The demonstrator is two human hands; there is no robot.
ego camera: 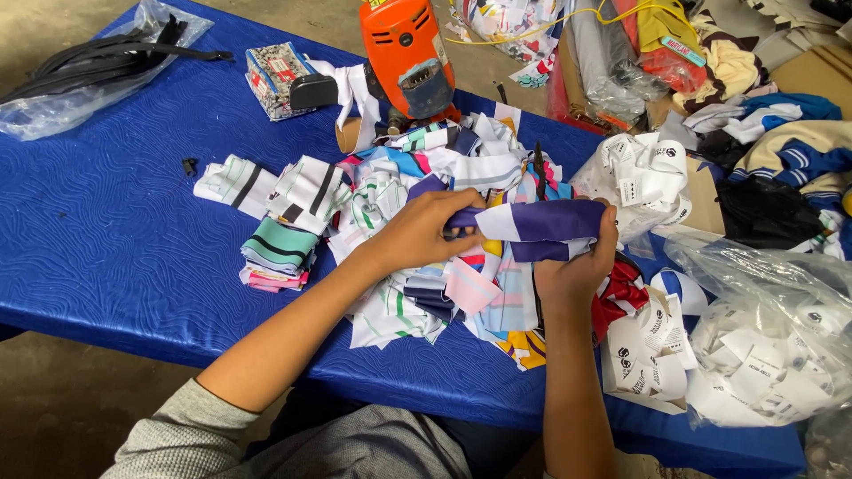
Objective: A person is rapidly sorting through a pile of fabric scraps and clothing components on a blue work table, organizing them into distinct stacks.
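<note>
Both hands, left hand [417, 232] and right hand [577, 266], gripping opposite ends of purple-and-white folded fabric strip [541, 226], stretched flat above mixed cloth-scrap pile [382, 204] mid blue bench [106, 239].

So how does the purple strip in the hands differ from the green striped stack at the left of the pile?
The purple strip is held up off the table between the left hand and right hand; the green stack lies untouched on the blue table. The strip is purple with white bands; the stack is green with black stripes. The strip is stretched sideways; the stack is folded in layers. Both are cloth pieces.
</note>
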